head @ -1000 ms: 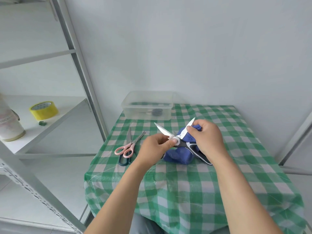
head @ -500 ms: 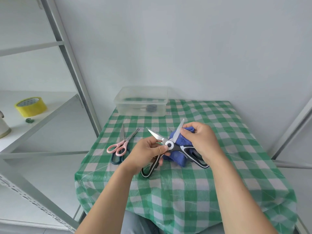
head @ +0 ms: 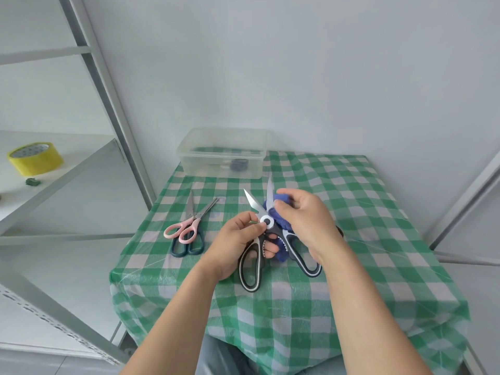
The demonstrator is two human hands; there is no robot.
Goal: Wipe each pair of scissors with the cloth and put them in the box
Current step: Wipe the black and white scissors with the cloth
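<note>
over the middle of the table [head: 351, 201]: black-and-white kitchen scissors [head: 267, 221] are held up in both hands, blades spread and pointing toward the box [head: 221, 161].
left hand [head: 234, 246]: thumb and fingers pinch the scissors at the pivot; one finger shows between the handles.
right hand [head: 307, 220]: curled round the blue cloth [head: 282, 226], pressing it against the right-hand blade near its base.
step in hand: wiping this pair, one blade at a time, by my reading.
waiting: pink scissors [head: 180, 231] lie across dark-handled scissors [head: 186, 249] on the table's left side, apart from both hands.
box: clear, open-topped, at the far edge; a dark item [head: 238, 165] lies inside, too blurred to name.
next move calls for: drawing the cloth out toward the tip with fingers off the edge, wiping the other blade, then closing the blades before reaching for the box.
</note>
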